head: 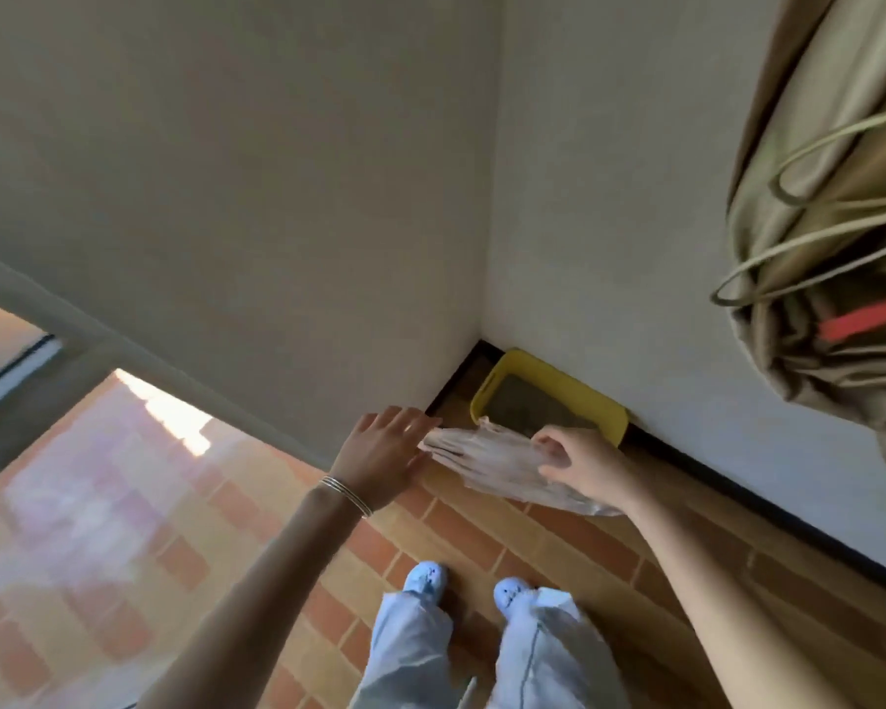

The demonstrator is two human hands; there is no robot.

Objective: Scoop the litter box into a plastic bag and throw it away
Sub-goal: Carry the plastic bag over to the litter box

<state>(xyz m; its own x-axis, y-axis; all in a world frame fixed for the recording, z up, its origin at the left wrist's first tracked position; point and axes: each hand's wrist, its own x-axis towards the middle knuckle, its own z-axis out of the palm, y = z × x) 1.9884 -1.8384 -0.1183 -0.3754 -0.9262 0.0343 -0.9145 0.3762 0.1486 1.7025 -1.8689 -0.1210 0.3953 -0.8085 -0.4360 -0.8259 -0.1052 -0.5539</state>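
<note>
Now your right hand pinches one plastic bag, your left hand open-fingered at its end, near one yellow litter box

A litter box sits on the floor in the far corner where two walls meet. Nearer, a plastic bag lies between two hands: the left hand at its left end, the right hand gripping its right part. The person's feet stand nearest. A curtain hangs at the right.
</note>
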